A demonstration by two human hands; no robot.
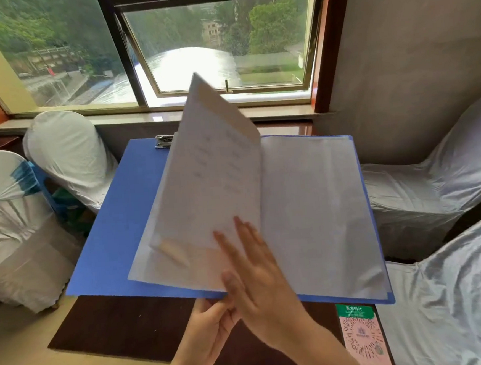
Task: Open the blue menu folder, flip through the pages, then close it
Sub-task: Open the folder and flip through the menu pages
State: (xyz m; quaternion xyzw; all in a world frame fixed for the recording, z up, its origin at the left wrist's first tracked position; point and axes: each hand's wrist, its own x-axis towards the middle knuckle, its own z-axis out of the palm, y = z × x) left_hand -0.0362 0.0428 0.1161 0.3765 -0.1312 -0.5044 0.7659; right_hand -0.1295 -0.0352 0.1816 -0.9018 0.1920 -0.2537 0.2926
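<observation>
Head view only. Blue folder [115, 221] lying wide open on a dark brown table [124, 324] right under the window [217, 46], left cover flat and sticking out past the table edge, metal clip [163, 141] at its top. A few plastic page sleeves [209, 170] standing up mid-turn near the spine, faint writing on them, more sleeves lying flat on the right side. Right hand [258, 279] open with fingers spread, pressed flat against the raised sleeves near their bottom edge. Left hand [213, 328] down at the folder's front edge, fingers curled, looks like pinching the bottom edge by the spine. QR code card [364, 339] on the table's right corner. White-covered chairs [67, 155] on both sides.
</observation>
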